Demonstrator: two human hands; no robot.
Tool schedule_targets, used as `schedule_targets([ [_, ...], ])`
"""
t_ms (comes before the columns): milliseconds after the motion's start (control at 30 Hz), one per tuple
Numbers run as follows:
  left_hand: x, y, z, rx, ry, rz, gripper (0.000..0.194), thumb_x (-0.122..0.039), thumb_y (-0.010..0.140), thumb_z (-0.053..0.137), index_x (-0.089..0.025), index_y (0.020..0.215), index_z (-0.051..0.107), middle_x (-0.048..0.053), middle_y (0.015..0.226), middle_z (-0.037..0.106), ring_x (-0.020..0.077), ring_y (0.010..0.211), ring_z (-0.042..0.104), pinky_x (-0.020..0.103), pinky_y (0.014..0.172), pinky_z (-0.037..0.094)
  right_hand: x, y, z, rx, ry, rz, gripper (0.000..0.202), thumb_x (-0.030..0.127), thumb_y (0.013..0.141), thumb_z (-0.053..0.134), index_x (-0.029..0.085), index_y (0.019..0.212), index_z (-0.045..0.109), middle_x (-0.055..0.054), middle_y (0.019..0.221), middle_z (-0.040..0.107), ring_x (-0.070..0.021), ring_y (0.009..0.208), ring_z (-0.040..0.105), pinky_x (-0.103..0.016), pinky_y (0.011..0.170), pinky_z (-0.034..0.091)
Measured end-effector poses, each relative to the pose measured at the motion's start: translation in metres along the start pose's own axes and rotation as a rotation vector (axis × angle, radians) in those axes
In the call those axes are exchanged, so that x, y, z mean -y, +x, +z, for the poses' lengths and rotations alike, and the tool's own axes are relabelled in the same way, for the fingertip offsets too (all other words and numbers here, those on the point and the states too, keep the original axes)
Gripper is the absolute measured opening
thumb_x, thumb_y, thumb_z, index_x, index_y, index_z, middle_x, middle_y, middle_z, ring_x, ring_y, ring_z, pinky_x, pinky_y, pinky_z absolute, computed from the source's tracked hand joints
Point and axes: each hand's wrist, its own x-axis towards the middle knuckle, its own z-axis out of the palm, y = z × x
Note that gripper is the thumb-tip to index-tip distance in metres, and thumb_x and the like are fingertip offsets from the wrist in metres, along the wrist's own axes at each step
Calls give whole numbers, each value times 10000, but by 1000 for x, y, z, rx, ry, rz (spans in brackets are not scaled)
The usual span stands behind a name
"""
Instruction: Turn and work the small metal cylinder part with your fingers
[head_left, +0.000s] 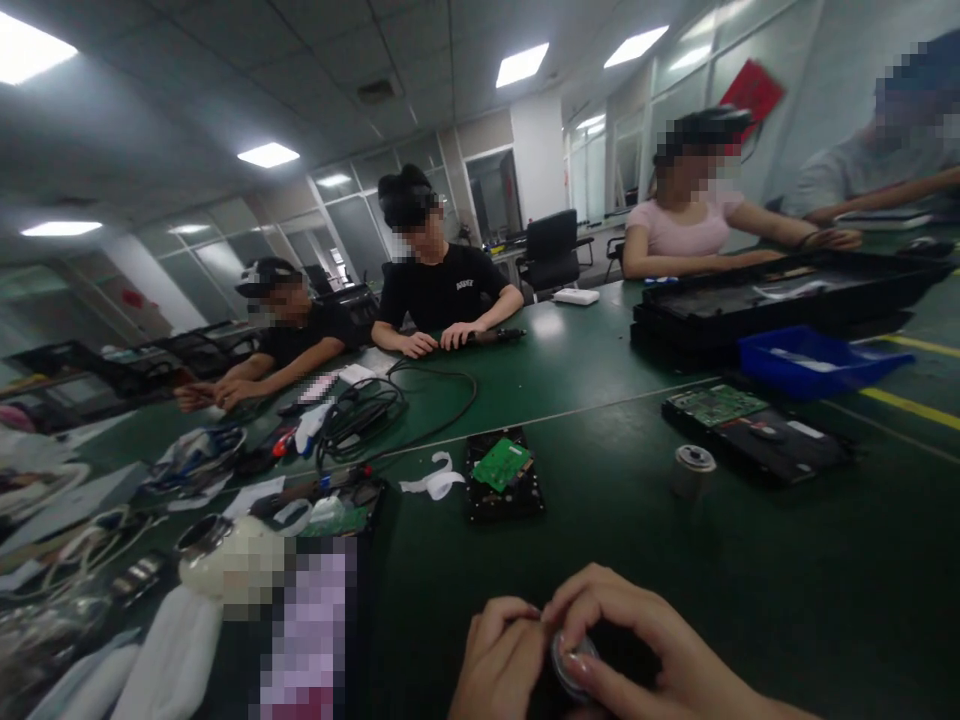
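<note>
Near the bottom edge, my right hand point(645, 640) pinches a small round metal part point(576, 668), with thumb and forefinger on its top. My left hand point(501, 655) is closed, its curled fingers against the left side of the same part; its lower fingers are hidden. Ahead of my hands lies a black hard drive point(506, 505) with a loose green circuit board point(501, 464) resting at an angle on it. A short metal cylinder point(694, 460) stands upright to the right, apart from my hands.
Two more drive-like units lie at right point(795, 440) and left point(360, 495). White paper scraps point(435, 482), coiled black cable point(367, 410), a blue tray point(810, 365) and large black trays point(750, 310) are on the green table point(600, 560). Clutter covers the left side. Several people sit opposite.
</note>
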Motion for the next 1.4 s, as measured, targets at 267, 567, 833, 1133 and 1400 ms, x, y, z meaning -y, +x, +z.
schedule_targets([
  [267,2,-2,-8,77,-104,-78,499,-122,712,684,-224,1188,578,78,1078,674,286,1020,569,408,849,503,0,-7,-2,-72,-142,-4,332,228,773,659,217,1100,605,-88,1021,692,-249,967,660,-396,864,533],
  [567,-13,7,-24,-49,-302,-120,389,-262,789,612,-267,1177,607,92,1221,586,298,1148,492,472,961,435,1,-7,-4,70,-107,113,518,339,721,746,229,1209,612,-108,1193,651,-291,1097,598,-435,946,482],
  [833,-3,14,-22,-53,-218,-132,200,-272,807,660,-322,990,724,57,1138,638,281,1114,504,465,926,457,-10,-3,2,134,-188,125,416,164,723,680,214,1135,665,-94,1095,701,-270,996,635,-406,887,496],
  [1133,-16,30,-36,-19,-239,-164,82,-258,844,658,-234,812,729,47,934,707,256,1041,547,442,921,451,-14,1,2,198,-251,163,384,178,702,682,188,1086,672,-104,1042,703,-277,950,638,-412,849,508],
  [1400,-25,35,-39,-217,-306,-25,204,-330,903,600,-217,777,714,19,778,739,215,865,626,380,844,467,-17,1,3,228,-318,179,356,190,708,660,196,1064,666,-94,1027,696,-253,948,630,-372,856,502],
])
